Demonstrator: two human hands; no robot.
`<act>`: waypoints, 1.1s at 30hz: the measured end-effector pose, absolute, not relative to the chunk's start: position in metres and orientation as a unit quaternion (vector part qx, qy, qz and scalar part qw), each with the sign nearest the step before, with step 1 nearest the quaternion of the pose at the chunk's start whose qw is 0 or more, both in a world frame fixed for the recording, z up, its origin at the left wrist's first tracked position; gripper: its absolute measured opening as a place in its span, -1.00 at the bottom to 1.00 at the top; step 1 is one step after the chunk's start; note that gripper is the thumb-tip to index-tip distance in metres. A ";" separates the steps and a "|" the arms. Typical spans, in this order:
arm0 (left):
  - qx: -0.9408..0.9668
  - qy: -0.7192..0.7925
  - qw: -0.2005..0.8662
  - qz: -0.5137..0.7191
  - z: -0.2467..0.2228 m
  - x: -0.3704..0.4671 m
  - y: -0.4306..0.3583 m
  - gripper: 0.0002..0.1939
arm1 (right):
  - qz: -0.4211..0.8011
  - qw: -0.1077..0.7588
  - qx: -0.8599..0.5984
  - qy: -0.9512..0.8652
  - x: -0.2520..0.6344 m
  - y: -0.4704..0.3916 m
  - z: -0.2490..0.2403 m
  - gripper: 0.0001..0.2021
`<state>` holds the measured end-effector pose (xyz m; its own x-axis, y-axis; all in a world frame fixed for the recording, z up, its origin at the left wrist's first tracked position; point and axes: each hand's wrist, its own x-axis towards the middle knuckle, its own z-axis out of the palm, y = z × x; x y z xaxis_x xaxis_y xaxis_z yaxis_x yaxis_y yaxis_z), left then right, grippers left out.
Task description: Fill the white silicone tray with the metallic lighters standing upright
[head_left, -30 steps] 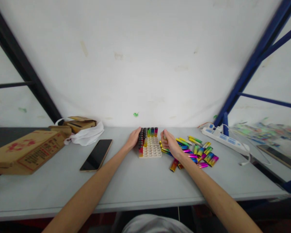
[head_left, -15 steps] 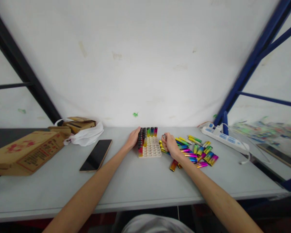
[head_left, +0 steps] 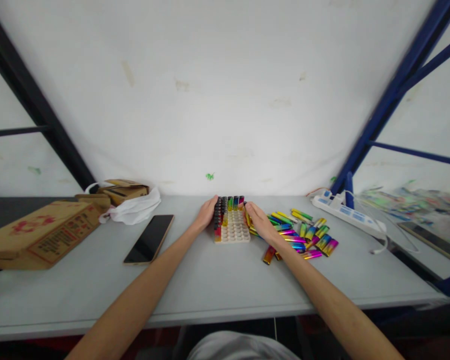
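A white tray (head_left: 233, 236) with round holes stands upright lighters (head_left: 218, 220) in its left columns and along its back row; bare holes show at the front and right. My left hand (head_left: 207, 214) is closed against the tray's left side, its fingertips partly hidden by the lighters. At the tray's right back edge, my right hand (head_left: 258, 218) pinches a single yellowish lighter (head_left: 247, 216), held roughly upright beside the back row. Just right of that hand lies a loose pile of shiny multicoloured lighters (head_left: 310, 234), partly covered by my right forearm.
A black phone (head_left: 149, 240) lies left of the tray. Beyond it are a white plastic bag (head_left: 137, 209) and cardboard boxes (head_left: 45, 232). A white power strip (head_left: 347, 212) with cables sits at the right back, near a blue metal post (head_left: 375, 110). The wall is behind.
My right hand has moved left from beside the pile to the tray's right back edge, carrying the lighter and turning it more upright. My left hand has stayed at the tray.
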<state>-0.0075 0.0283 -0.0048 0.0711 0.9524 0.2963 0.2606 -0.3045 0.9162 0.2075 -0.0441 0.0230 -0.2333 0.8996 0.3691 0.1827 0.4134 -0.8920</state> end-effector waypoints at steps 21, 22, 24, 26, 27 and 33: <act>0.633 0.469 0.358 0.501 -0.002 -0.006 0.025 -0.35 | 0.070 0.328 -0.387 -0.859 0.185 -0.034 0.016 -0.76; 0.633 0.470 0.357 0.500 -0.003 -0.007 0.026 -0.35 | 0.044 0.313 -0.385 -0.867 0.183 -0.034 0.017 -0.76; 0.634 0.473 0.354 0.500 -0.004 -0.008 0.027 -0.35 | -0.004 0.281 -0.388 -0.878 0.179 -0.036 0.018 -0.75; 0.635 0.474 0.352 0.499 -0.005 -0.009 0.028 -0.35 | -0.044 0.253 -0.403 -0.879 0.176 -0.041 0.021 -0.74; 0.635 0.474 0.352 0.499 -0.005 -0.009 0.028 -0.34 | -0.055 0.244 -0.411 -0.877 0.176 -0.044 0.023 -0.72; 0.635 0.469 0.364 0.494 -0.002 -0.008 0.026 -0.33 | -0.023 0.269 -0.470 -0.841 0.210 -0.046 0.040 -0.63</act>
